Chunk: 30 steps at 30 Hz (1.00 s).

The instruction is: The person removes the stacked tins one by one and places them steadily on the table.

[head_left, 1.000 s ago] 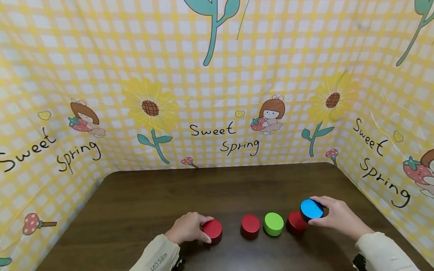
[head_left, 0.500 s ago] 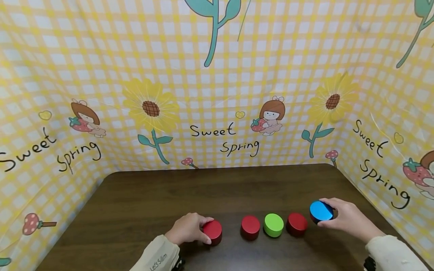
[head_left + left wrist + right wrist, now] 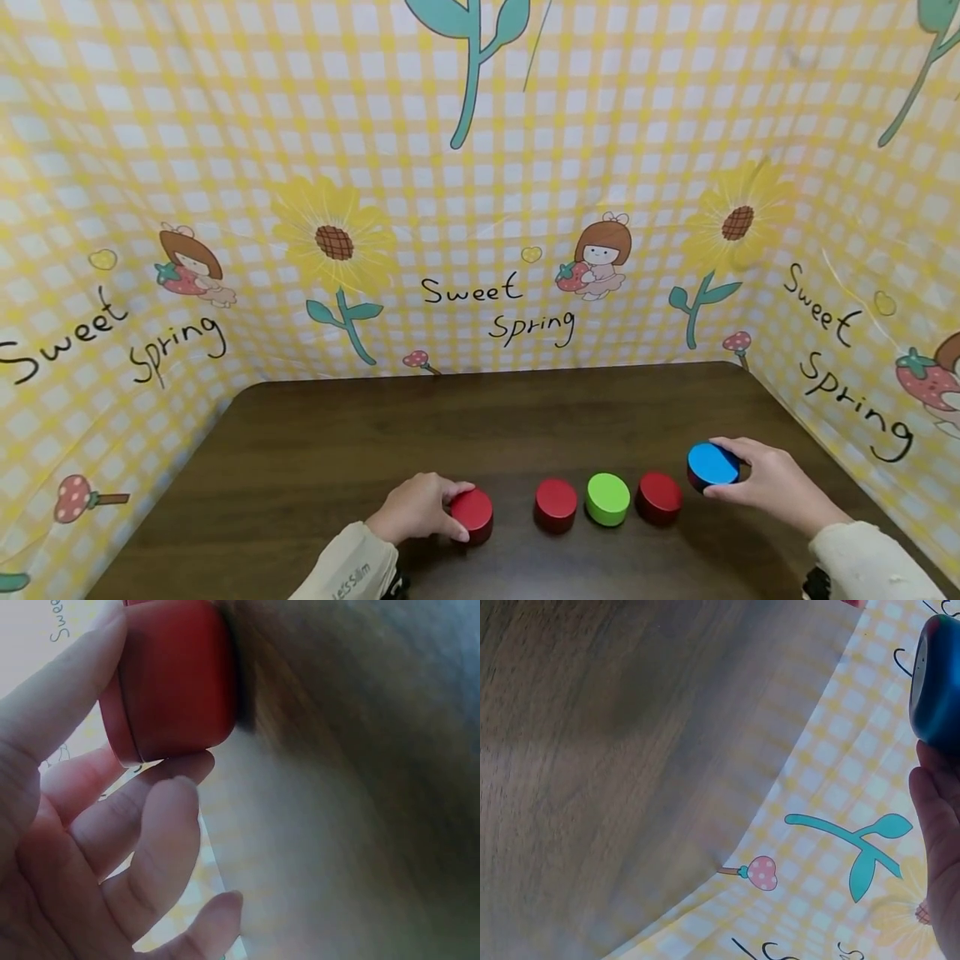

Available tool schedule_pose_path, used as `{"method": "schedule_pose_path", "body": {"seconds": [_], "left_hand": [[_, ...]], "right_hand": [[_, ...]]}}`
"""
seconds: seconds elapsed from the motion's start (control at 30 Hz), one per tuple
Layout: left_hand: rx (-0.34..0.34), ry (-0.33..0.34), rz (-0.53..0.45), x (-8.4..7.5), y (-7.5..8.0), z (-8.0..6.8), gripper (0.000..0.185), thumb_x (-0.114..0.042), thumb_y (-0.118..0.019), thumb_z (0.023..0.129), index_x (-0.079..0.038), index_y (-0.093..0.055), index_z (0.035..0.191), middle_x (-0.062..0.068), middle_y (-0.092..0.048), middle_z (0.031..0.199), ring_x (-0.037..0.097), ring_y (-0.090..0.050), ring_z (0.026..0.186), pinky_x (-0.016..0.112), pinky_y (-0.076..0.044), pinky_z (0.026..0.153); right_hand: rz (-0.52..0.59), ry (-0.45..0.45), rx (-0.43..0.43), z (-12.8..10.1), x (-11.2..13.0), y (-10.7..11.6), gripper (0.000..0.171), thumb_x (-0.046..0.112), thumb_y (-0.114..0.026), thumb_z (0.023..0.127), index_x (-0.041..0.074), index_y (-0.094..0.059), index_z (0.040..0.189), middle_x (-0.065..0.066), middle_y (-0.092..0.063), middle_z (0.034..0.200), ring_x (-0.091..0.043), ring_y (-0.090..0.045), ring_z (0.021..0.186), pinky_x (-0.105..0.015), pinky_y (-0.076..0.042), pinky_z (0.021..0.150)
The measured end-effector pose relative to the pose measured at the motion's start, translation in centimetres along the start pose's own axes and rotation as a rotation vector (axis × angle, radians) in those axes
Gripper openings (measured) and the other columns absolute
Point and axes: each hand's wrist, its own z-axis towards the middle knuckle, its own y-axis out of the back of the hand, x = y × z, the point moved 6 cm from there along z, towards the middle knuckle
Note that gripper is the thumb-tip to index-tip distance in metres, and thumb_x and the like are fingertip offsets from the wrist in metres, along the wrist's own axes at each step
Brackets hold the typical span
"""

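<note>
Left hand (image 3: 415, 507): fingers and thumb curled round the leftmost red puck (image 3: 473, 512), which sits flat on the table (image 3: 360, 433); left wrist view confirms the pinch on its side wall. Next along the row, untouched: second red puck (image 3: 556, 503), green puck (image 3: 607, 498), third red puck (image 3: 659, 497), each just beside the next. Right end: right hand (image 3: 772, 487) clamped on the blue puck (image 3: 712, 465), tilted, just right of and slightly behind the third red puck. Cannot tell whether it touches the table. Blue puck lies left of its palm, toward the row.
</note>
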Motion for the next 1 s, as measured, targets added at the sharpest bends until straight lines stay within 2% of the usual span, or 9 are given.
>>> {"method": "schedule_pose_path", "body": {"seconds": [0.2, 0.4, 0.63, 0.77, 1.0], "left_hand": [[0.001, -0.006, -0.009, -0.3, 0.1, -0.2, 0.060, -0.025, -0.087, 0.067, -0.010, -0.068, 0.121, 0.004, -0.072, 0.100, 0.005, -0.051, 0.069, 0.025, -0.039, 0.053], [0.005, 0.003, -0.039, -0.5, 0.1, 0.0, 0.060, -0.024, -0.087, 0.067, -0.007, -0.068, 0.121, 0.006, -0.071, 0.106, 0.005, -0.051, 0.069, 0.024, -0.039, 0.053], [0.003, 0.000, -0.008, -0.5, 0.2, -0.1, 0.060, -0.027, -0.087, 0.067, -0.009, -0.068, 0.121, 0.003, -0.072, 0.098, 0.005, -0.050, 0.068, 0.024, -0.038, 0.052], [-0.002, -0.004, -0.012, -0.4, 0.2, 0.0, 0.060, -0.027, -0.087, 0.067, -0.009, -0.068, 0.121, 0.002, -0.072, 0.100, 0.004, -0.050, 0.068, 0.024, -0.038, 0.052], [0.011, -0.001, -0.007, -0.3, 0.1, 0.2, 0.060, -0.026, -0.087, 0.067, -0.010, -0.068, 0.122, 0.002, -0.072, 0.100, 0.005, -0.048, 0.066, 0.024, -0.038, 0.053]], "right_hand": [[-0.003, 0.022, -0.033, 0.2, -0.2, -0.8, 0.069, 0.027, -0.087, 0.067, -0.010, -0.060, 0.118, -0.030, -0.061, 0.109, -0.045, -0.059, 0.097, -0.051, -0.051, 0.072], [0.037, -0.035, 0.018, 0.2, -0.9, -1.8, 0.070, 0.030, -0.084, 0.071, -0.010, -0.057, 0.122, -0.032, -0.059, 0.114, -0.046, -0.058, 0.100, -0.051, -0.051, 0.074], [0.059, -0.113, 0.046, 0.8, -2.0, -2.0, 0.074, 0.032, -0.081, 0.076, -0.014, -0.052, 0.126, -0.035, -0.056, 0.115, -0.045, -0.058, 0.100, -0.050, -0.051, 0.075], [0.060, -0.138, 0.051, 1.1, -2.3, -2.1, 0.074, 0.033, -0.080, 0.077, -0.014, -0.051, 0.127, -0.038, -0.055, 0.116, -0.045, -0.058, 0.099, -0.050, -0.051, 0.074], [0.097, -0.175, 0.121, 1.7, -3.1, -3.0, 0.074, 0.031, -0.079, 0.079, -0.015, -0.049, 0.128, -0.040, -0.053, 0.116, -0.043, -0.058, 0.098, -0.049, -0.050, 0.075]]}}
